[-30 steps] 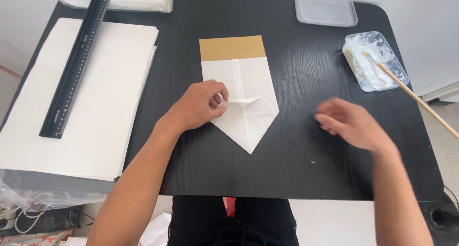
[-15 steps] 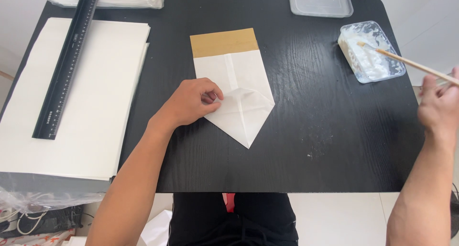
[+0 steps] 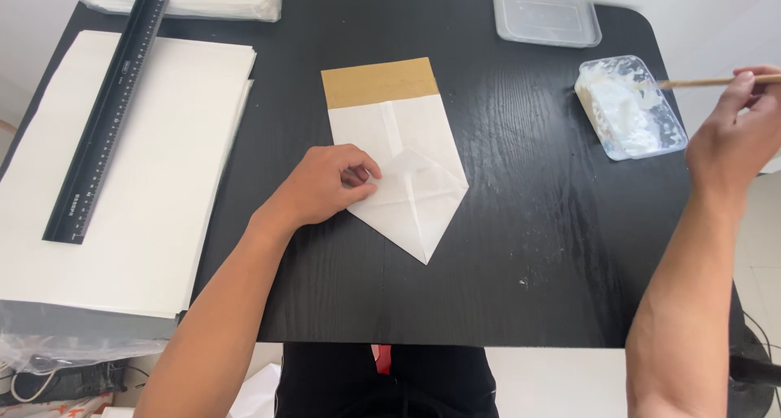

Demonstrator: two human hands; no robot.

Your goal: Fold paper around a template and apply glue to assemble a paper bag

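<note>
- Pressing down on 1 folded paper bag point(image 3: 399, 162), mid black surface point(image 3: 521, 223): left hand point(image 3: 325, 186), fingers curled on its left edge.
- Right hand point(image 3: 732, 137) pinches 1 wooden stick point(image 3: 700, 82), tip in 1 glue tray point(image 3: 630, 106).
- 1 empty clear tub point(image 3: 547, 15) at the far edge, 1 black ruler point(image 3: 110, 109) on 1 white sheet stack point(image 3: 122, 190).

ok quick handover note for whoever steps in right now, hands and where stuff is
Left hand: pressing the left edge of the folded white paper piece, mid-table, point toward the person, brown strip at its far end.
Right hand: pinching a thin wooden stick, its tip in the clear tray of white paste.
Done: paper folded to a point.
Left: no paste visible on the folds yet.
Paper stack with black ruler sits on the left.
</note>
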